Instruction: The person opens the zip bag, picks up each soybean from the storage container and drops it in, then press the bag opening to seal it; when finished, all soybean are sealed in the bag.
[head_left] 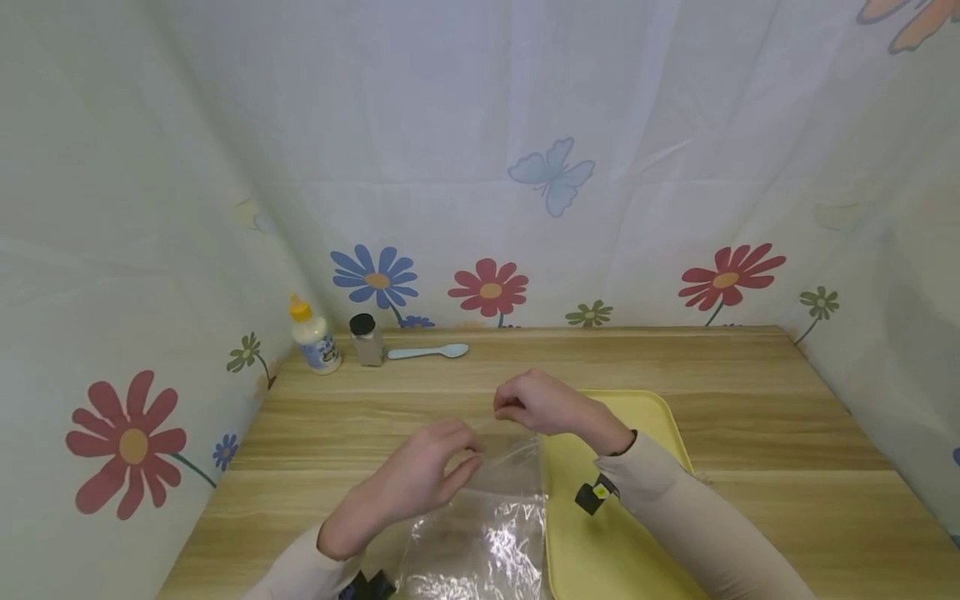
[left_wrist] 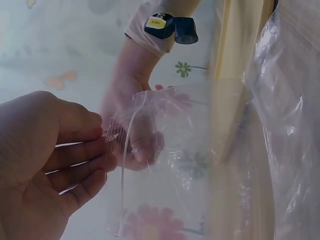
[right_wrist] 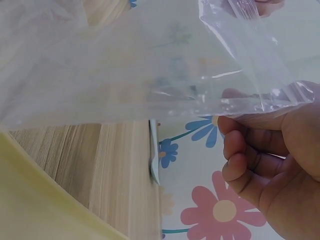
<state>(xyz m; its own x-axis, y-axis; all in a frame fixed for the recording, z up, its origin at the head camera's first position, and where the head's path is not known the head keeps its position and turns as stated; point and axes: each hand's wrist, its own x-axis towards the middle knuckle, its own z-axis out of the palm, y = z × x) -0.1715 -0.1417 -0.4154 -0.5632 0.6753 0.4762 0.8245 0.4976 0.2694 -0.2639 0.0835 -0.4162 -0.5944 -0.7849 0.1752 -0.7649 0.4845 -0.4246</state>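
A clear zip-top plastic bag [head_left: 491, 546] is held up by its mouth, its lower part stretching toward the near edge of the table. My right hand [head_left: 543, 404] pinches one top corner between thumb and fingers, its other fingers curled below, as the right wrist view shows. On the opposite side, my left hand [head_left: 427, 467] holds the top edge at its fingertips [left_wrist: 97, 127]. In the left wrist view the zip strip runs just past those fingertips, and the right hand [left_wrist: 137, 135] shows through the film.
A yellow tray [head_left: 615, 533] lies under the right forearm, beside the bag. Along the back left stand a bottle with a yellow cap [head_left: 318, 342] and a black-lidded jar [head_left: 367, 342], with a light blue spoon [head_left: 427, 352] next to them. Flowered curtains surround the wooden table [head_left: 787, 433].
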